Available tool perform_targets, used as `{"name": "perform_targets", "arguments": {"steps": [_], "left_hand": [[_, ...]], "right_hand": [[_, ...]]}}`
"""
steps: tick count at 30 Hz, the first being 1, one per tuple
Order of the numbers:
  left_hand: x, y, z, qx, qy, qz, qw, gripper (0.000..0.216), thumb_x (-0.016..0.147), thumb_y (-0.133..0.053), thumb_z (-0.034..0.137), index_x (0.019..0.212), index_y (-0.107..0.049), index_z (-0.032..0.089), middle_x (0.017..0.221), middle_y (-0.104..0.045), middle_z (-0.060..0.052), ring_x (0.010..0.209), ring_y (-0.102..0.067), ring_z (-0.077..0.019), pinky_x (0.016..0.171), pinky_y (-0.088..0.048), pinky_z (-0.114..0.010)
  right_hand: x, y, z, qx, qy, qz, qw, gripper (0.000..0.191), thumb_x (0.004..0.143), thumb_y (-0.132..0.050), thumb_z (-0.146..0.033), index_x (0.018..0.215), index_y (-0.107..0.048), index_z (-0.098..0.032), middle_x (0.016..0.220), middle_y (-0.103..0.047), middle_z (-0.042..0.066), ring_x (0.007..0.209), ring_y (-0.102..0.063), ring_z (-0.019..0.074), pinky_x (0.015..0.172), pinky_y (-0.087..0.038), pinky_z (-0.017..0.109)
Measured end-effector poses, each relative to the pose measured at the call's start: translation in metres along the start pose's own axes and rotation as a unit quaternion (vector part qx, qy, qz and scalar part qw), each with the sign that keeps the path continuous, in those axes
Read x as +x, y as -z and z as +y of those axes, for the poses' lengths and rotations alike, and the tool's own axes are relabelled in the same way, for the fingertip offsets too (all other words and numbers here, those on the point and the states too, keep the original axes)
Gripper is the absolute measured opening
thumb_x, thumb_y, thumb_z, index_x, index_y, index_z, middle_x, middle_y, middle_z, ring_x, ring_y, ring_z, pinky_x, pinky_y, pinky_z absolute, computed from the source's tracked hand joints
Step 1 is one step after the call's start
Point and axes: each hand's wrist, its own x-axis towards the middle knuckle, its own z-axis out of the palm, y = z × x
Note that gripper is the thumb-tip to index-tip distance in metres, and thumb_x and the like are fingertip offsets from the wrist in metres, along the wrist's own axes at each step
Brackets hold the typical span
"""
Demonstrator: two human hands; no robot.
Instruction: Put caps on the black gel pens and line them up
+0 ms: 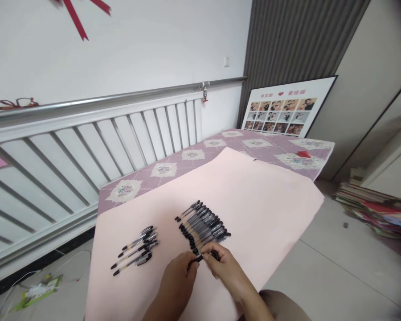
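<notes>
Near the front of the pale pink sheet, my left hand [178, 274] and my right hand [225, 263] meet with fingers pinched on one pen [199, 258]. Only a short black piece of it shows between the fingertips; the rest is hidden by my hands. Just beyond them lies a packed row of clear-barrelled pens [203, 225] with black caps and tips, side by side and slanting up to the right. To the left, several more such pens [135, 249] lie in a looser group, their black tips toward the lower left.
The pink sheet [254, 191] covers most of a table with a purple patterned cloth [163, 169]. A white radiator [137, 138] and a metal pipe [103, 100] run behind it. A red paper piece [304, 154] lies at the far right corner; a photo board [287, 109] leans beyond.
</notes>
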Motion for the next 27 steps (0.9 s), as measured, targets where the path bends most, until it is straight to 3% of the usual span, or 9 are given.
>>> {"name": "perform_targets", "arguments": {"steps": [3, 8, 13, 19, 25, 27], "left_hand": [[-0.0001, 0.0018, 0.0002, 0.007, -0.003, 0.007, 1.000, 0.019, 0.082, -0.042, 0.021, 0.087, -0.060, 0.023, 0.081, -0.064, 0.001, 0.074, -0.056, -0.0140, 0.064, -0.037, -0.022], [0.0003, 0.0035, 0.0011, 0.026, -0.002, 0.003, 1.000, 0.018, 0.082, -0.042, 0.022, 0.086, -0.059, 0.022, 0.083, -0.065, 0.001, 0.077, -0.057, -0.0142, 0.068, -0.038, -0.022], [0.0000, 0.0031, -0.0019, 0.024, -0.005, 0.001, 1.000, 0.017, 0.082, -0.042, 0.022, 0.086, -0.059, 0.023, 0.083, -0.064, 0.001, 0.077, -0.057, -0.0147, 0.069, -0.039, -0.023], [-0.0001, 0.0016, -0.0046, 0.035, -0.007, 0.011, 0.999, 0.016, 0.082, -0.043, 0.023, 0.085, -0.059, 0.023, 0.083, -0.063, 0.001, 0.077, -0.057, -0.0150, 0.070, -0.038, -0.024], [0.0017, 0.0030, -0.0047, 0.044, -0.004, 0.005, 0.999, 0.016, 0.082, -0.043, 0.022, 0.085, -0.059, 0.023, 0.082, -0.063, 0.001, 0.077, -0.057, -0.0150, 0.069, -0.038, -0.023], [0.0015, 0.0030, -0.0042, 0.044, -0.005, 0.007, 0.999, 0.015, 0.081, -0.044, 0.022, 0.085, -0.058, 0.023, 0.083, -0.063, 0.001, 0.077, -0.056, -0.0147, 0.069, -0.037, -0.023]], "right_hand": [[0.0000, 0.0005, -0.0021, 0.002, -0.003, -0.007, 1.000, 0.025, 0.072, -0.060, -0.043, 0.084, -0.056, -0.022, 0.056, -0.042, -0.007, 0.043, -0.032, 0.0067, 0.038, -0.024, 0.019], [-0.0010, -0.0006, -0.0041, -0.025, 0.008, 0.012, 1.000, 0.026, 0.074, -0.058, -0.044, 0.064, -0.054, -0.020, 0.048, -0.039, -0.007, 0.041, -0.030, 0.0069, 0.039, -0.024, 0.019], [0.0002, -0.0010, -0.0050, -0.023, -0.008, 0.003, 1.000, 0.024, 0.070, -0.062, -0.043, 0.082, -0.060, -0.022, 0.053, -0.043, -0.007, 0.042, -0.031, 0.0072, 0.039, -0.025, 0.020], [-0.0008, -0.0013, -0.0051, -0.039, 0.018, 0.033, 0.999, 0.023, 0.072, -0.060, -0.042, 0.062, -0.056, -0.021, 0.047, -0.040, -0.007, 0.043, -0.033, 0.0081, 0.044, -0.028, 0.021], [0.0001, 0.0006, -0.0037, -0.044, 0.014, 0.015, 0.999, 0.020, 0.071, -0.061, -0.038, 0.084, -0.061, -0.023, 0.051, -0.042, -0.007, 0.043, -0.032, 0.0083, 0.043, -0.027, 0.021], [0.0019, 0.0015, -0.0026, -0.049, 0.014, 0.009, 0.999, 0.018, 0.072, -0.060, -0.039, 0.078, -0.060, -0.022, 0.052, -0.042, -0.007, 0.043, -0.032, 0.0078, 0.043, -0.027, 0.021]]}}
